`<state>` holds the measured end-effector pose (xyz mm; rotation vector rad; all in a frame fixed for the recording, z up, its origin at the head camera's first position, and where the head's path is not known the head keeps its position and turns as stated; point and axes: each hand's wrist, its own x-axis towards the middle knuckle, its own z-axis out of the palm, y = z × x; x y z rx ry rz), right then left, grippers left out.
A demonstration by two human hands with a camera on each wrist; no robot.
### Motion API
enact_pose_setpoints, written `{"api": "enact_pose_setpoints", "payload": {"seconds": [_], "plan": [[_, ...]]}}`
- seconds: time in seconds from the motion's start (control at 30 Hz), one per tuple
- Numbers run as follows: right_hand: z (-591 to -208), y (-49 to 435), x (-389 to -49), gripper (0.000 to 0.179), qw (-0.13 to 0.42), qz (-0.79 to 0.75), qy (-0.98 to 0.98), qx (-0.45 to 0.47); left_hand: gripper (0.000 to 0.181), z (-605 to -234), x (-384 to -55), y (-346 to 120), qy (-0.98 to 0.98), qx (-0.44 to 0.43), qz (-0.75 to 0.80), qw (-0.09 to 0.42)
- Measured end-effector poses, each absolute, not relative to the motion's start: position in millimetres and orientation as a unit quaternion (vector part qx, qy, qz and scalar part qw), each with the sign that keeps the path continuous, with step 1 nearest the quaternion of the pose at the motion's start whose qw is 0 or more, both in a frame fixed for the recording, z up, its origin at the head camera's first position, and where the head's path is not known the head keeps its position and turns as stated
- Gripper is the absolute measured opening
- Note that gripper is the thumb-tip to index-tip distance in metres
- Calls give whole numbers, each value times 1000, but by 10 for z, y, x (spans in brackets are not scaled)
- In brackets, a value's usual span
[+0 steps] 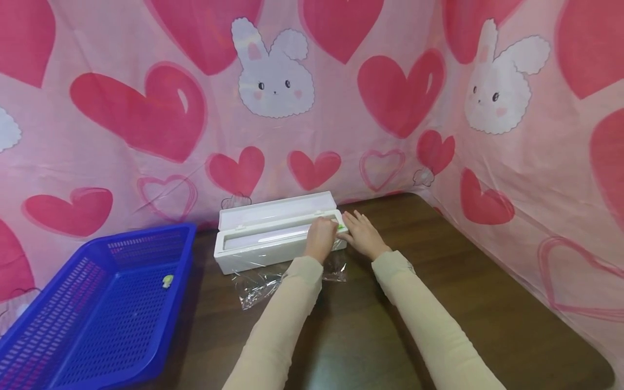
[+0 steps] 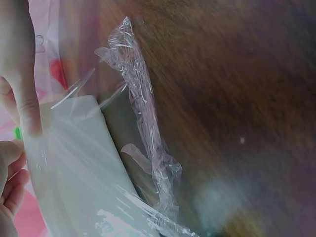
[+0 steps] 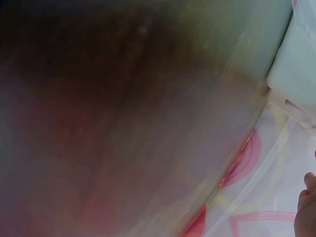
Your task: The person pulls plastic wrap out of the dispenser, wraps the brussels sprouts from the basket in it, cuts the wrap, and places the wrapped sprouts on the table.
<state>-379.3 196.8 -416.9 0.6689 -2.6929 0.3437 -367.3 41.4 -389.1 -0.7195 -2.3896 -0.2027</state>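
Observation:
A long white cling film dispenser box [image 1: 273,246] lies on the table with its hinged lid [image 1: 278,210] raised. Clear cling film [image 1: 260,284] hangs over its front edge and crumples on the table; the left wrist view shows this film [image 2: 143,113] too. At the box's right end, my left hand [image 1: 322,238] has curled fingers and pinches a small green slider [image 2: 18,132], mostly hidden. Beside it, my right hand [image 1: 363,235] rests on the box end with fingers extended, its thumb [image 2: 30,116] pressing the corner. Only the right hand's fingertips [image 3: 307,207] show in the right wrist view.
A blue perforated plastic basket [image 1: 166,319] stands at the left, with a small yellow-green and white object [image 1: 168,280] inside. The brown wooden table [image 1: 468,303] extends to the right. A pink curtain [image 1: 336,124] with hearts and rabbits hangs close behind the box.

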Motion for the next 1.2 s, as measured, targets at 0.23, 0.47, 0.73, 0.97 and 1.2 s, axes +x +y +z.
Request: {"api": "enact_pose_setpoints", "payload": {"seconds": [0.23, 0.47, 0.73, 0.97, 1.2], "plan": [[-4202, 1972, -3788, 64, 183, 130, -946, 234, 11, -3907, -3683, 386, -903, -279, -67, 320], [-4202, 1965, -3769, 62, 182, 139, -946, 228, 12, -3917, -3674, 333, -897, -289, -81, 324], [-4167, 1998, -3772, 63, 185, 141, -945, 232, 16, -3850, -3617, 176, -901, -283, -96, 316], [-4159, 2005, -3780, 64, 185, 163, -941, 231, 16, -3790, -3582, -133, -914, -282, -119, 264], [-4218, 1954, -3793, 66, 187, 172, -938, 238, 16, -3729, -3486, -611, -938, -251, -124, 206]]}}
